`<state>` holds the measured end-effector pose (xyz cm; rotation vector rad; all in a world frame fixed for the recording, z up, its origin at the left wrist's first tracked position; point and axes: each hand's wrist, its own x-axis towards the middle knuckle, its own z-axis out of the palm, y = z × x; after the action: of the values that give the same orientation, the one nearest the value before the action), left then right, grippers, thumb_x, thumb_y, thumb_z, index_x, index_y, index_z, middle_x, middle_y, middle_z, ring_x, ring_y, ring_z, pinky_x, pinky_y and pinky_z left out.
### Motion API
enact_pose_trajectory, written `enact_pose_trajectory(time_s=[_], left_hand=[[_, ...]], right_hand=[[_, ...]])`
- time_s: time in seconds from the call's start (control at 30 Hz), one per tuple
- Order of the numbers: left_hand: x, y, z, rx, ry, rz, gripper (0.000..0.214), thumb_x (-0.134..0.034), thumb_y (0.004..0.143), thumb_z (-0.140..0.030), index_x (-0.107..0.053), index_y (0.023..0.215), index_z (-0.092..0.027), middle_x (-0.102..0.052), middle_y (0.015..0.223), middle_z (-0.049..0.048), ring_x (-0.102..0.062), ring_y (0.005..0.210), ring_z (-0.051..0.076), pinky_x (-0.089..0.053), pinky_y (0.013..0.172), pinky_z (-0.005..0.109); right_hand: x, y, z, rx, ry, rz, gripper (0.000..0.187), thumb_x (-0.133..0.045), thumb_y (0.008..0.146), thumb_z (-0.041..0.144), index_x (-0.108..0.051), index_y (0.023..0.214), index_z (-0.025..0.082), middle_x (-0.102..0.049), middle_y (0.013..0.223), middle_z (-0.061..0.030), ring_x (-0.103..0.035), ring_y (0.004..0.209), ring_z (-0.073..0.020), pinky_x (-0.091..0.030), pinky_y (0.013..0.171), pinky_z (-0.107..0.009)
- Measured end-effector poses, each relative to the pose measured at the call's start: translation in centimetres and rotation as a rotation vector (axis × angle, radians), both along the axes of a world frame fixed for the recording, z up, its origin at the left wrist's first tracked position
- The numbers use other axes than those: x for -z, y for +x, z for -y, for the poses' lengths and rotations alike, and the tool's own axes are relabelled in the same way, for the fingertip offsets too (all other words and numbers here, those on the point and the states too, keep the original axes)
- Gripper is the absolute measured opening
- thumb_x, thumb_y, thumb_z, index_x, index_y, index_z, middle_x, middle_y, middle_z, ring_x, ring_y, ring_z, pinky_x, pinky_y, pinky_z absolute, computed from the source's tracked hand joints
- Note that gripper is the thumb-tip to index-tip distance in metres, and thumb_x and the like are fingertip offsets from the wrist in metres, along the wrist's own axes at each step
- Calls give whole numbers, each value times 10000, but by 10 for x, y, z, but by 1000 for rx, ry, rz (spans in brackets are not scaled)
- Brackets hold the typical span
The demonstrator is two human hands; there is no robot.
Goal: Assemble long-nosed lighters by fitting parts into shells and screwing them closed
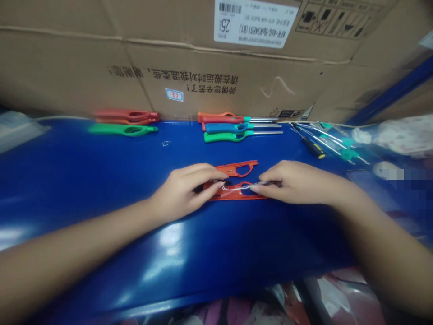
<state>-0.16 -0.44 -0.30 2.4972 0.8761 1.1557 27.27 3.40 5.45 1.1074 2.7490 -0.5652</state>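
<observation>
Two orange lighter shell halves lie on the blue table, the upper half (pixel 250 169) behind the lower half (pixel 230 195). My left hand (pixel 191 187) is closed in a pinch over their left end, gripping a small black part (pixel 227 183). From that part a thin white wire (pixel 233 188) curves toward my right hand (pixel 291 183). Those right fingers are closed around a slim grey, dark-ended tool (pixel 270 183) that looks like tweezers, at the wire's far end. Its tip and the black part's exact shape are too small to make out.
Behind my hands, assembled lighters (pixel 226 135) and, farther left, loose coloured shells (pixel 123 130) line a large cardboard box (pixel 162 58). A screwdriver (pixel 314 147) and several metal tubes with teal ends (pixel 338 142) lie right. Tiny metal bits (pixel 165 144) rest on the table.
</observation>
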Motion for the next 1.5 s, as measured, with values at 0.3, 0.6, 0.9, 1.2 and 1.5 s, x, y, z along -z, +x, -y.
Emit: enact_pose_trajectory(time_s=[0.3, 0.6, 0.9, 1.2, 1.5], left_hand=[[2, -1, -5, 184, 3, -76, 245, -592, 944, -109, -686, 1165, -157, -750, 1045, 97, -695, 973, 185, -577, 871, 320], [3, 0, -3, 201, 16, -88, 249, -593, 947, -112, -681, 1176, -151, -753, 1042, 93, -703, 967, 177, -575, 889, 315], [4, -1, -2, 158, 30, -106, 250, -603, 935, -110, -686, 1169, -136, -732, 1015, 104, -684, 941, 187, -563, 867, 327], [4, -1, -3, 41, -33, -73, 250, -614, 952, -139, -685, 1191, -164, -736, 1110, 76, -701, 1007, 152, -564, 896, 248], [5, -1, -5, 73, 30, -61, 229, -618, 944, -119, -688, 1159, -149, -755, 1069, 79, -701, 980, 171, -565, 888, 291]], right_hand=[[0, 4, 1, 16, -18, 60, 492, -461, 984, 514, -530, 616, 196, -455, 523, 45, -392, 467, -92, -224, 471, -262], [-3, 0, 7, 35, -53, 158, 494, -482, 958, 519, -503, 590, 190, -444, 499, 42, -352, 456, -90, -199, 470, -261], [4, -20, 10, 57, 124, 215, 439, -470, 958, 478, -612, 659, 189, -617, 628, -18, -465, 539, -120, -197, 532, -272], [-4, -7, 8, 64, 63, 155, 518, -442, 967, 538, -515, 590, 190, -483, 518, 27, -372, 482, -97, -208, 518, -279], [-2, -11, 10, 42, 8, 162, 452, -478, 960, 479, -524, 614, 192, -511, 539, 28, -374, 480, -93, -209, 509, -271]])
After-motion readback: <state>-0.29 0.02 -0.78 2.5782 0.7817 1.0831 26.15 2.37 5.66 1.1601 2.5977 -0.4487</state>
